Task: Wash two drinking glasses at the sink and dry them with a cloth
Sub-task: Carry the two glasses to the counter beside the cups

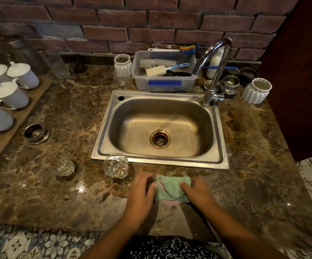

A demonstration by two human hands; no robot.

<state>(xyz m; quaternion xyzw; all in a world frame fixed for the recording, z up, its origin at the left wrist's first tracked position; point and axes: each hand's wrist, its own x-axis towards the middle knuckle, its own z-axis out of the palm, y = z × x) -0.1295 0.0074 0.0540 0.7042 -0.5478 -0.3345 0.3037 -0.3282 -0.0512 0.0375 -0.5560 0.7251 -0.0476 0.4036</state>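
Observation:
Two clear drinking glasses stand upright on the marble counter in front of the sink: one (116,166) just off the sink's front left corner, the other (63,165) further left. A folded green cloth (171,187) lies on the counter near the front edge. My left hand (142,193) holds its left side, fingers curled at the edge. My right hand (198,191) holds its right side with the thumb on top. The steel sink (104,139) has nothing in its basin, and no water runs from the tap (216,71).
A plastic tub of brushes (165,82) stands behind the sink. White lidded cups (11,94) sit on a wooden board at the left. A round steel inset (37,133) is set in the counter. White ribbed pots (257,90) and a steel cup (230,85) stand near the tap.

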